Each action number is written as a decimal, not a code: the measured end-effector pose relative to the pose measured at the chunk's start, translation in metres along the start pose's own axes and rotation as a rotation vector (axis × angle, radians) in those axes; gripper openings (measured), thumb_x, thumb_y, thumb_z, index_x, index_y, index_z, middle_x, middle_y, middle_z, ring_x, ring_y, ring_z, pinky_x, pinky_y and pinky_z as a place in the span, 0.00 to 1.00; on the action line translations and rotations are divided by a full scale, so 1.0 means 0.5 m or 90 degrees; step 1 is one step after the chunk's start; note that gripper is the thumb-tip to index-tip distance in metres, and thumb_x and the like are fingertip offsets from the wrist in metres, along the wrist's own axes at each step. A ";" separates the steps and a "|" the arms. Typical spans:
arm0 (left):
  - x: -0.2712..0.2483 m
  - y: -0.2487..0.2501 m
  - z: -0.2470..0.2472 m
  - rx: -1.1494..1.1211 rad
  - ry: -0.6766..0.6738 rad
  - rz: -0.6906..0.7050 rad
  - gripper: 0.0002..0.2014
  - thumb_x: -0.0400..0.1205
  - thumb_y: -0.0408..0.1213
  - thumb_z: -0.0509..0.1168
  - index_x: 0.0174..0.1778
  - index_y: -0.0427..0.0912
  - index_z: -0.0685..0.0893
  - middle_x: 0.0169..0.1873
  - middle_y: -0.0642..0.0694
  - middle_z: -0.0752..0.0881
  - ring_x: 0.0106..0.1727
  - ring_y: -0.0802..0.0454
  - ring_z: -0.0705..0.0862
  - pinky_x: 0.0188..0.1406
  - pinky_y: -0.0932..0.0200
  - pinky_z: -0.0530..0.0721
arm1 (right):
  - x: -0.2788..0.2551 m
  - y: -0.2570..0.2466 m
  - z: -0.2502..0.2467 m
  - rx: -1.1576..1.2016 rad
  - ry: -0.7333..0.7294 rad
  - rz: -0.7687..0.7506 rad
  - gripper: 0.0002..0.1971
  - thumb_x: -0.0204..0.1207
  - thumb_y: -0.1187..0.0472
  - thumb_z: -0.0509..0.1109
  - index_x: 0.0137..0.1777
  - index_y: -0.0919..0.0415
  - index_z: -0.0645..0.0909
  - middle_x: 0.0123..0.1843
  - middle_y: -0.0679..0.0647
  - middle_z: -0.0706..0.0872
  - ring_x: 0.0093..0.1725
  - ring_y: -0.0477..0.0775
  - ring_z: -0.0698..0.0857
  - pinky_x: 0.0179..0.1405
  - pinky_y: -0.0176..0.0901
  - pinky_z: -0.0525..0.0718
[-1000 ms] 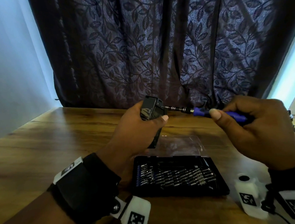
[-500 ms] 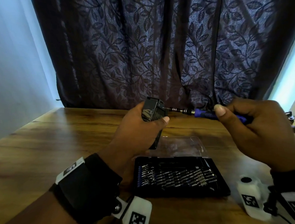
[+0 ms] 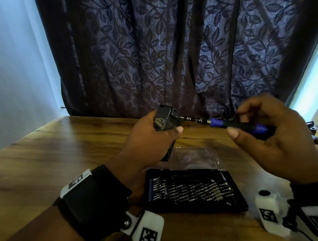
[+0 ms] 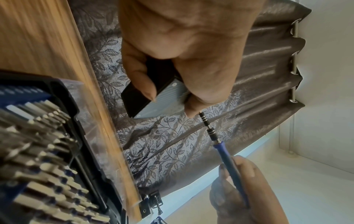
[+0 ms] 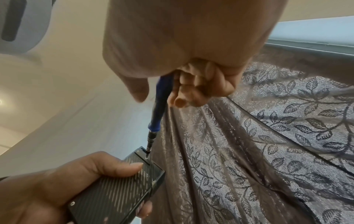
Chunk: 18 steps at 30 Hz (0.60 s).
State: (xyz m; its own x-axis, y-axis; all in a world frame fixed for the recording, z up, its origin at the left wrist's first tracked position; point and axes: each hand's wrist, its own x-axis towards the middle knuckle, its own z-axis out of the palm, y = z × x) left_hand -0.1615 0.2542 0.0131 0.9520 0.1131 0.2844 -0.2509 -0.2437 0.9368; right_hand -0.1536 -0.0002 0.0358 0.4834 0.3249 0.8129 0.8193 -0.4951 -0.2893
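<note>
Casing first: a black rectangular box (image 3: 166, 122) with a ribbed, carbon-weave face is gripped in the left hand (image 3: 148, 144), thumb across its front and fingers curled behind. It is held in the air above the brown wooden table (image 3: 64, 151), just beyond the open black case of metal bits (image 3: 176, 209). The right hand (image 3: 275, 133) pinches a slim screwdriver (image 3: 236, 125) with a blue-and-black handle and a banded metal shaft. Since a second ago the thumb has dropped beneath the handle, baring its black middle, while box and tip have stayed put. The screwdriver lies nearly level – tip pointing to the person's left, into a small screw at the box's upper end. The box stands roughly upright.
</note>
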 end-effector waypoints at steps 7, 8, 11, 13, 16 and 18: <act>0.001 0.001 0.000 0.004 0.017 -0.008 0.09 0.79 0.45 0.79 0.48 0.62 0.86 0.43 0.59 0.93 0.48 0.56 0.92 0.54 0.44 0.93 | 0.002 0.007 0.005 -0.064 -0.005 -0.007 0.18 0.83 0.47 0.68 0.33 0.54 0.81 0.25 0.49 0.78 0.28 0.49 0.78 0.26 0.29 0.67; 0.000 0.001 0.000 0.005 0.014 -0.007 0.10 0.79 0.45 0.79 0.49 0.62 0.86 0.43 0.59 0.93 0.48 0.56 0.92 0.54 0.45 0.93 | 0.002 0.008 0.005 -0.064 -0.006 -0.006 0.20 0.85 0.46 0.66 0.32 0.53 0.80 0.24 0.49 0.77 0.27 0.50 0.78 0.26 0.31 0.67; 0.000 0.001 0.001 0.012 0.004 -0.002 0.10 0.80 0.44 0.79 0.50 0.62 0.85 0.43 0.61 0.93 0.47 0.59 0.91 0.54 0.48 0.93 | 0.003 0.007 0.002 -0.031 -0.009 0.005 0.14 0.82 0.44 0.70 0.40 0.53 0.82 0.31 0.49 0.84 0.31 0.47 0.82 0.29 0.27 0.72; 0.001 0.000 0.000 0.016 0.006 -0.001 0.10 0.80 0.44 0.79 0.50 0.62 0.85 0.43 0.60 0.93 0.47 0.59 0.91 0.55 0.48 0.93 | 0.002 0.005 0.002 -0.020 -0.017 0.008 0.12 0.73 0.49 0.78 0.47 0.55 0.81 0.36 0.46 0.86 0.31 0.41 0.82 0.31 0.21 0.72; 0.002 0.001 -0.002 0.017 0.015 -0.002 0.10 0.79 0.44 0.79 0.51 0.61 0.86 0.46 0.56 0.93 0.51 0.55 0.91 0.57 0.43 0.92 | 0.000 0.007 0.004 -0.055 -0.027 0.004 0.10 0.71 0.52 0.78 0.41 0.56 0.81 0.31 0.47 0.82 0.29 0.41 0.79 0.28 0.20 0.68; 0.002 0.002 -0.003 0.012 0.015 -0.004 0.10 0.79 0.44 0.79 0.50 0.61 0.85 0.48 0.56 0.93 0.52 0.54 0.91 0.58 0.42 0.91 | -0.001 0.008 0.005 -0.062 -0.014 0.010 0.11 0.74 0.51 0.77 0.37 0.56 0.83 0.28 0.47 0.81 0.29 0.43 0.78 0.26 0.21 0.67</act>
State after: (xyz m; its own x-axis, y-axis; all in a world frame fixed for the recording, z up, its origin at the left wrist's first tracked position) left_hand -0.1611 0.2557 0.0146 0.9491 0.1373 0.2834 -0.2413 -0.2611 0.9347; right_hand -0.1500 -0.0004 0.0331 0.5034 0.3342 0.7968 0.7783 -0.5759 -0.2501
